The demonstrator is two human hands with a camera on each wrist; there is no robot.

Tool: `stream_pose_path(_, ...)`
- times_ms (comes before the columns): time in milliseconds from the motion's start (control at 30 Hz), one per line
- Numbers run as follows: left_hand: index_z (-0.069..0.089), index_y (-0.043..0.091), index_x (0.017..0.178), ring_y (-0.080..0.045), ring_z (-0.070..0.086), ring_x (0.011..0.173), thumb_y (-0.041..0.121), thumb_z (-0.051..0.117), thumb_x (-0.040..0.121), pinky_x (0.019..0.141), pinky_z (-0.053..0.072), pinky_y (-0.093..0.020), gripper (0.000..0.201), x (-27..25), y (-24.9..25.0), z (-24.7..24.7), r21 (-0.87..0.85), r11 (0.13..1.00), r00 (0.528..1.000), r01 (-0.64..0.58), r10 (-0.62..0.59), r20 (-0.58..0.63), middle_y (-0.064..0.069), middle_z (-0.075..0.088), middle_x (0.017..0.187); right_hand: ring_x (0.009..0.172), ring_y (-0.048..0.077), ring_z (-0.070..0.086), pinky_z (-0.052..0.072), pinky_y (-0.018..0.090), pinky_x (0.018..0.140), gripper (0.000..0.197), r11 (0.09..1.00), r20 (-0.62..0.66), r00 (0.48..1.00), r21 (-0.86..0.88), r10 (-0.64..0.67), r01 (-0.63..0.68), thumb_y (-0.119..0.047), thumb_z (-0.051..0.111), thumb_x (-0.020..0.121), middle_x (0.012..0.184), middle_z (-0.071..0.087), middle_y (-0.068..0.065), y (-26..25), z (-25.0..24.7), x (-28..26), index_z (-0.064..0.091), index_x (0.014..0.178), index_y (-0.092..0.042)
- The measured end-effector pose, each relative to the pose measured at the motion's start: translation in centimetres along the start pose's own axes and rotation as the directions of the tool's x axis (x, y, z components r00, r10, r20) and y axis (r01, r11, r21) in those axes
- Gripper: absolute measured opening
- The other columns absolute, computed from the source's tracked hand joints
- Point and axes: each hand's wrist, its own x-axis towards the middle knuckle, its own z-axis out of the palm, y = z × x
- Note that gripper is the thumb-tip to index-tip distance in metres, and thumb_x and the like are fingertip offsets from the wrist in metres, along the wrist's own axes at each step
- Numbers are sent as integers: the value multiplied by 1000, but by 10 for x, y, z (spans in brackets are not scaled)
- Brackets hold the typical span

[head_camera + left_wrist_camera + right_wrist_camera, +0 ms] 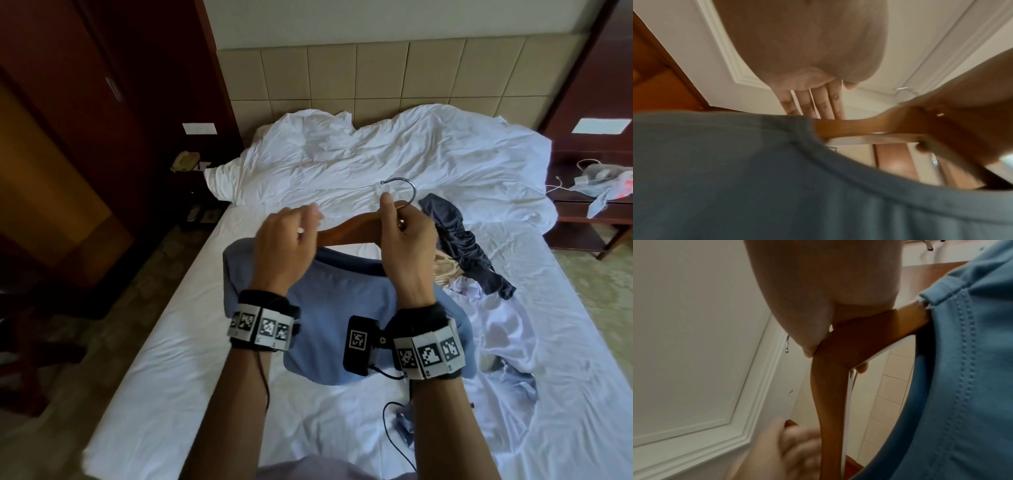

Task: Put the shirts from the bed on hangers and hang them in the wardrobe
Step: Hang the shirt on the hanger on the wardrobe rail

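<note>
Blue cotton T-shirt (346,308) hangs over the bed's white sheet (171,359), its neckline partly drawn over a brown wooden hanger with a metal hook (349,229). Right hand (404,236) grips the hanger at its centre, just below the hook. Left hand (284,246), at 9 o'clock from the right, has its fingers (830,104) extended beside the hanger arm, holding nothing. Dark navy crumpled garment (466,243) lies at 3 o'clock; rumpled white duvet (376,154) at 12 o'clock.
</note>
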Motion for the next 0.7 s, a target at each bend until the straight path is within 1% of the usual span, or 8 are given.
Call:
stream_pose_path(67,64,12,77,-16,64,66,39,35,110,62,49,-37,52,-1,24,14,-45,998,999,-41,42,14,6,65,66,65,8,63,49,26,64,46,1000,55,998,25,-12,10,-40,55,109,70,70,2,-3,5,-2,63,73,-14)
stream_pose_path(133,50,14,65,-19,56,52,39,33,111,53,45,-35,55,-1,31,22,14,1000,999,3,-3,-42,9,51,53,70,11,68,53,29,67,43,998,123,992,49,-39,34,-41,52,110,75,72,1,-3,7,-3,67,80,-13)
stream_pose_path(233,43,13,54,-24,53,46,43,25,110,49,34,-31,67,-1,19,22,98,984,968,147,-123,-217,-3,55,49,92,13,73,57,35,82,44,993,218,973,98,-82,62,-44,42,113,96,76,-3,3,2,0,72,100,-16)
stream_pose_path(300,43,15,52,-25,50,46,44,24,109,52,29,-31,67,1,10,16,84,968,920,239,-198,-339,-9,58,51,95,13,73,58,37,84,45,996,263,962,64,-81,66,-45,39,114,99,75,-4,11,-5,4,72,102,-16)
stream_pose_path(367,44,13,53,-28,50,47,43,25,109,50,32,-32,67,5,0,8,45,952,873,301,-257,-416,-10,59,52,92,18,72,54,39,82,50,989,346,938,-127,-31,79,-48,37,113,91,73,-2,20,-11,8,70,93,-17)
stream_pose_path(467,49,8,54,-26,48,44,38,28,110,47,34,-32,68,11,-11,-2,13,941,836,338,-294,-463,-4,53,49,90,39,68,39,42,70,59,850,450,886,-505,112,149,-56,27,110,76,62,10,28,-11,5,55,76,-17)
stream_pose_path(600,49,5,53,-22,42,41,32,30,110,46,26,-29,65,14,-18,-13,-15,946,822,323,-289,-491,-2,48,47,90,46,66,29,39,67,63,835,350,937,-514,-1,193,-52,29,111,88,72,24,35,-4,-1,56,69,-14)
stream_pose_path(700,49,4,54,-26,48,41,34,28,110,42,36,-38,67,14,-24,-17,-57,946,820,318,-305,-484,-7,51,46,81,45,64,32,39,66,64,838,305,952,-517,-12,176,-56,24,109,79,70,20,40,-3,1,44,62,-17)
